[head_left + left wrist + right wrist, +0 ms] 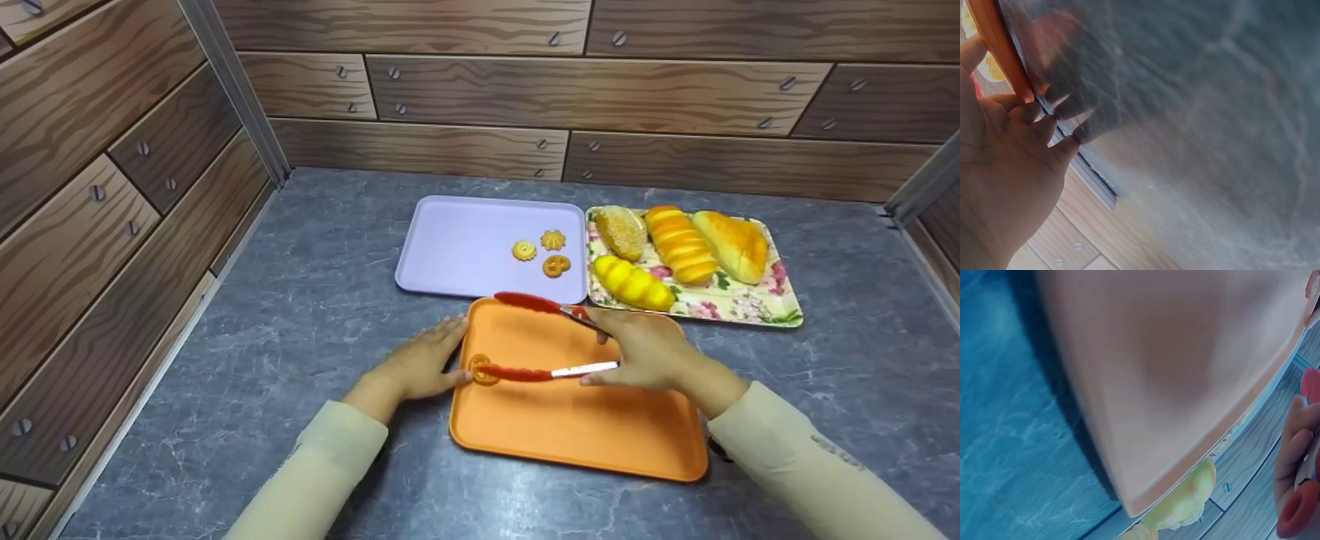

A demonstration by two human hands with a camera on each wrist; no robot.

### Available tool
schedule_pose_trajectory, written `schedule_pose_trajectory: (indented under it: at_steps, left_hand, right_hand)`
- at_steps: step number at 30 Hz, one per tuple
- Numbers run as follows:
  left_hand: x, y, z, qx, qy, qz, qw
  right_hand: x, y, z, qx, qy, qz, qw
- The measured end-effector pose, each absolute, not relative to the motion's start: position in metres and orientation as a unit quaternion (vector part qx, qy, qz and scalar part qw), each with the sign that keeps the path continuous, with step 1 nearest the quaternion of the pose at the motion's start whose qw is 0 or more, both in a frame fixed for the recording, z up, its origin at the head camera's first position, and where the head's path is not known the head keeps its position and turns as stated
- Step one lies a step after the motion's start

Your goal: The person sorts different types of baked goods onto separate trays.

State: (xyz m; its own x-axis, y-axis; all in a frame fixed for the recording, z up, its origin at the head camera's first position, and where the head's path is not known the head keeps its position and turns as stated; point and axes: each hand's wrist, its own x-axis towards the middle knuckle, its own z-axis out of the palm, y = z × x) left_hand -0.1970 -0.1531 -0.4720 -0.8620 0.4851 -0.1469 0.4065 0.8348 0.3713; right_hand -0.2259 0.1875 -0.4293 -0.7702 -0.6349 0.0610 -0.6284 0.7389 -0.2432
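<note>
A pair of red-tipped tongs (525,373) is held in my right hand (645,349), its arms spread wide over the orange tray (577,435). The lower red tip overlaps a pretzel-shaped cookie (480,375) by the tray's left rim; whether it touches cannot be told. The upper tip reaches past the tray's far edge. My left hand (426,366) lies along that left rim, fingers extended and thumb close to the cookie. In the left wrist view, its fingertips meet the tray's edge. The right wrist view shows the tongs' red loop end (1298,509) by the right hand's fingers.
Behind the orange tray lies a lilac tray (465,247) bearing a swirl cookie (524,250), a flower-shaped cookie (553,239) and another pretzel cookie (556,265). Beside it, a floral tray (784,311) carries several breads. Wood-patterned walls (465,90) border the grey marbled table (300,300).
</note>
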Motion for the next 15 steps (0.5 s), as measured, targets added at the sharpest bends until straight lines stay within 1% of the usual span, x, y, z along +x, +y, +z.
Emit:
schedule_pose_trajectory:
  at_steps: [6,15]
  left_hand:
    - [-0.1967,-0.1533,-0.4721,0.235,0.95,0.172,0.117]
    - [-0.1974,-0.153,-0.4726,0.235,0.95,0.17,0.116]
  right_hand:
    - [-0.2231,0.1888,-0.4315,-0.371,0.919,-0.12,0.054]
    - [-0.2184,0.1845,-0.4333,-0.387,0.914,-0.099,0.064]
